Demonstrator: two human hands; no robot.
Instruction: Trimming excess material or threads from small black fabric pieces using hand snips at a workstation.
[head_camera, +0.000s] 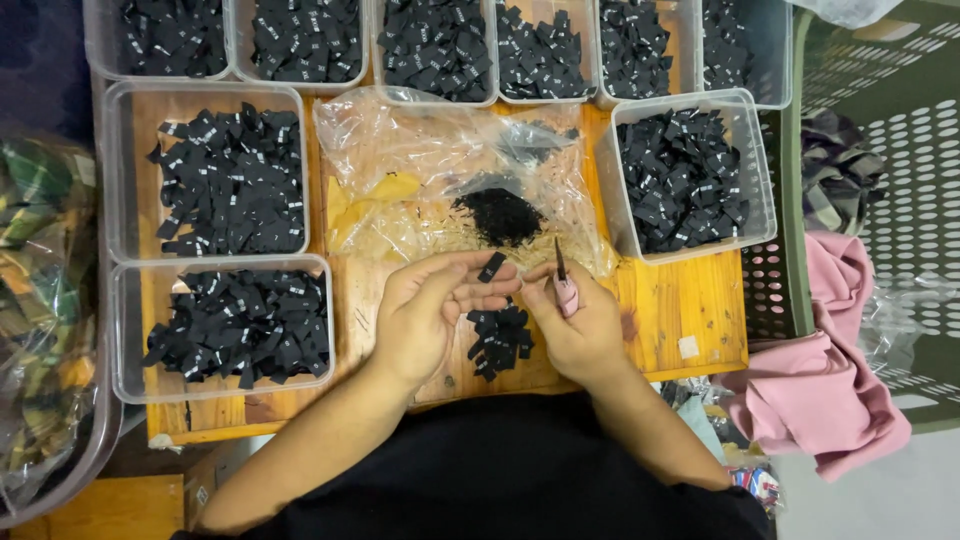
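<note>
My left hand (425, 310) pinches a small black fabric label (492, 267) between thumb and fingertips above a wooden board (680, 310). My right hand (580, 325) grips a small pink-handled cutting tool (565, 285), its dark blade pointing up and away, close beside the label. Below and between my hands lies a small pile of black labels (498, 340) on the board. Just beyond my fingers sits a crumpled clear plastic bag (430, 160) with a heap of black thread scraps (500, 215) on it.
Clear plastic tubs full of black labels ring the board: two on the left (120, 170) (125, 330), one on the right (765, 190), a row along the far edge (235, 70). A perforated green basket (900, 150) and pink cloth (830, 380) lie right; bagged patterned fabric (40, 300) left.
</note>
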